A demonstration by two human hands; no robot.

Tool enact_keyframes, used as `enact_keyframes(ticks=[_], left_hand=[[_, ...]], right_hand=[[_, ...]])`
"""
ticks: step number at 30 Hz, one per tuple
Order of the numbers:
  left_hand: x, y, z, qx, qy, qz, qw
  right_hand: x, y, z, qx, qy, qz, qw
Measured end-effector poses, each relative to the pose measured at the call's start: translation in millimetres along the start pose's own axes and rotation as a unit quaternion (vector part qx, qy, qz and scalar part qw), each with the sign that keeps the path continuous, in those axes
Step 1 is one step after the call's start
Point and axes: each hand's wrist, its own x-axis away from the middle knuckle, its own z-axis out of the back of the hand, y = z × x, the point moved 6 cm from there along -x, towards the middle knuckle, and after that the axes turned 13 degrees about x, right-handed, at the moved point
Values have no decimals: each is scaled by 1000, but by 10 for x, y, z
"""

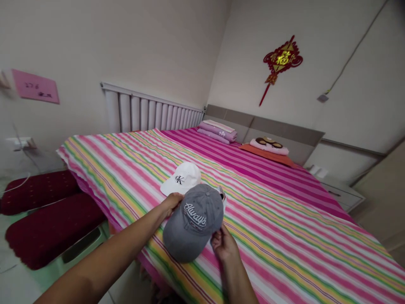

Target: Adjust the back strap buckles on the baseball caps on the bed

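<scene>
A grey baseball cap with white "Always" lettering is held between my two hands over the striped bedspread, its brim pointing toward me. My left hand grips its left side, the fingertips partly hidden by the cap. On the right, my right hand has its fingers closed on the cap's lower edge. Just beyond lies a white baseball cap with a black "CK" logo, partly covered by the grey one. A small white and black item peeks out behind the grey cap's right side; its kind is unclear.
The bed's striped bedspread spreads under everything. Folded purple bedding and a pink folded item lie near the headboard. Dark red cushioned stools stand left, a radiator lines the wall, and a nightstand is at right.
</scene>
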Motion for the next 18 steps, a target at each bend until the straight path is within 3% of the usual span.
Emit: enact_keyframes(ticks=[4,11,14,18], left_hand=[[1,39,235,2,59,-12,998],[-3,198,675,82,147,-25,985],[-80,251,657,134,143,-41,980],[-220,428,400,203,109,-67,971]], right_hand=[[82,6,134,15,39,18,999],[522,-42,477,52,70,97,991],[638,-7,586,107,90,164,976],[617,117,636,161,94,191,964]])
